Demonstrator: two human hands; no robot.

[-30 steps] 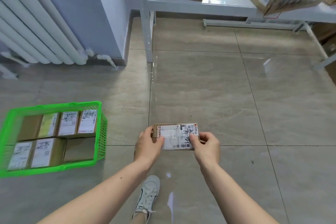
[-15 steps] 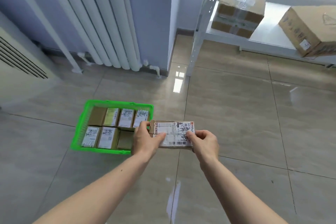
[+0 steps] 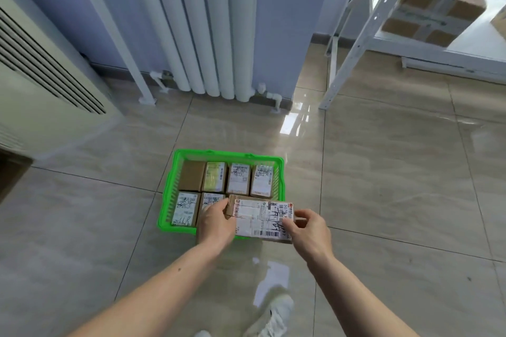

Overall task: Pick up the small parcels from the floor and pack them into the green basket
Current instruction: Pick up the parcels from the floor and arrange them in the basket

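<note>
The person holds one small parcel [image 3: 261, 220] in the air with both hands. The left hand [image 3: 215, 223] pinches its left end, thumb on top. The right hand [image 3: 308, 230] pinches its right end, fingers curled round the edge. The parcel lies flat, label up, and its long side runs from left to right. It hangs over the near right corner of the green basket [image 3: 175, 172], which sits on the floor [image 3: 397, 172]. Six parcels already stand in the basket in two rows. The free gap looks to be right under the parcel, though the parcel hides it. I think it must turn first, because the packed parcels point away from the person.
</note>
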